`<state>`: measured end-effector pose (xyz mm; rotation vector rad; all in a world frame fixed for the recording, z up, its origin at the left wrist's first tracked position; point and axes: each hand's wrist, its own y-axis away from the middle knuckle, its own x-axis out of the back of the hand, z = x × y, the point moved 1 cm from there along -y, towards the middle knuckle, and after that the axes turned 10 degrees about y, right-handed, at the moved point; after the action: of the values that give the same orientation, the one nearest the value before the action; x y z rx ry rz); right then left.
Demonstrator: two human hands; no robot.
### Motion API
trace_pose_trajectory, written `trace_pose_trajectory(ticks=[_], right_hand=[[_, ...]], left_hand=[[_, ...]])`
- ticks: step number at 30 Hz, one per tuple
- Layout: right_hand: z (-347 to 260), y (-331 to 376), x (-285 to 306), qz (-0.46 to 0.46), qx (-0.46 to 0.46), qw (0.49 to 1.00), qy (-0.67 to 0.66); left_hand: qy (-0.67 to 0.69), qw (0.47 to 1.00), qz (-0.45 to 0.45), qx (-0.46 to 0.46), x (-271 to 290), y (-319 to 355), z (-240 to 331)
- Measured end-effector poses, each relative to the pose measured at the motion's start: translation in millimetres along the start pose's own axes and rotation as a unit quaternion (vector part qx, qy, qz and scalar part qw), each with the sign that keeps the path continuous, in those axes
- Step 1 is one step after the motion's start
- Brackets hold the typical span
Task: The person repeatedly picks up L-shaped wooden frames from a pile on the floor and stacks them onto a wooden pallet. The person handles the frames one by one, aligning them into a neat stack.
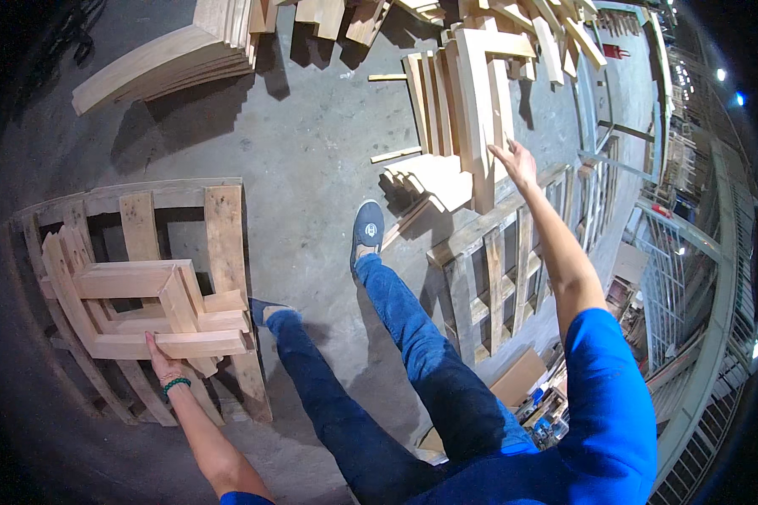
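Observation:
My left hand (pixel 162 360) reaches back and low on the left, its fingers closed on the bottom rail of a pale wooden frame (pixel 143 307). That frame lies on top of several similar frames on a wooden pallet (pixel 224 220). My right hand (pixel 515 160) is stretched forward with fingers spread and holds nothing. It is just beside an upright L-shaped wooden frame (pixel 480 101) that stands with several others on a second pallet (pixel 488 269). My legs in blue jeans stride between the two pallets, the right shoe (pixel 368 229) forward.
The floor is grey concrete (pixel 312 143). A stack of curved wooden boards (pixel 168 63) lies at the far left, and more loose wooden parts (pixel 556 29) are heaped at the top. Metal racks (pixel 691 278) run along the right. A cardboard box (pixel 518 379) sits below the right pallet.

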<state>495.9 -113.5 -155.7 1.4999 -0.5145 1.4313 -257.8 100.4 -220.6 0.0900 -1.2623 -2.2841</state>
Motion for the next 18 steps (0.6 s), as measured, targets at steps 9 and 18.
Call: trace_pose_trajectory(ticks=[9, 18], right_hand=[[-15.4, -40.2, -10.5, 0.003, 0.015, 1.0, -0.015], [-68.6, 161.5, 66.3, -0.115, 0.308, 0.941, 0.086]], left_hand=[[-0.32, 0.87, 0.081, -0.365, -52.2, 93.8, -27.3], [-0.523, 0.547, -0.334, -0.562, -100.2, 176.7, -21.8]])
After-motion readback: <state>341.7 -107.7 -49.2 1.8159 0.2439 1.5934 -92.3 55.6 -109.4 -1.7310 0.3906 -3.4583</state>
